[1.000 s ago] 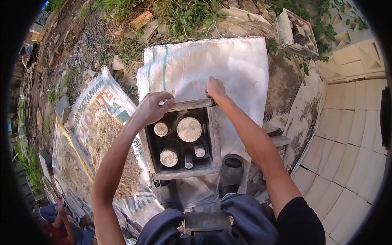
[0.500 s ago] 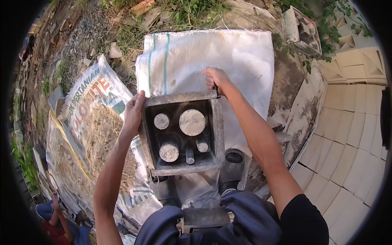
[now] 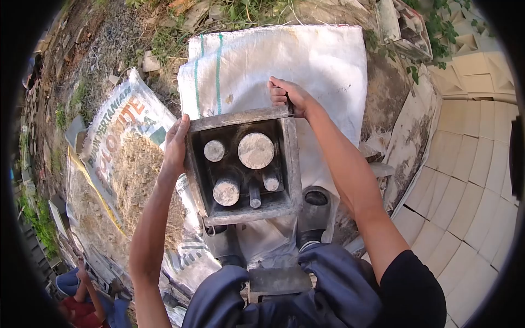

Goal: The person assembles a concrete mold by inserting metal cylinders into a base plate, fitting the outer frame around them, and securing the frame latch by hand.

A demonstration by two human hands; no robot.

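Five posts inside box | left hand curled, gripping it at 10 o'clock | right hand fisted at 1 o'clock, hold unclear

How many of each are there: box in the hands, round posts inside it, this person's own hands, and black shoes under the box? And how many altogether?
Box: 1
Round posts inside it: 5
Hands, left hand and right hand: 2
Black shoes: 2
Total: 10
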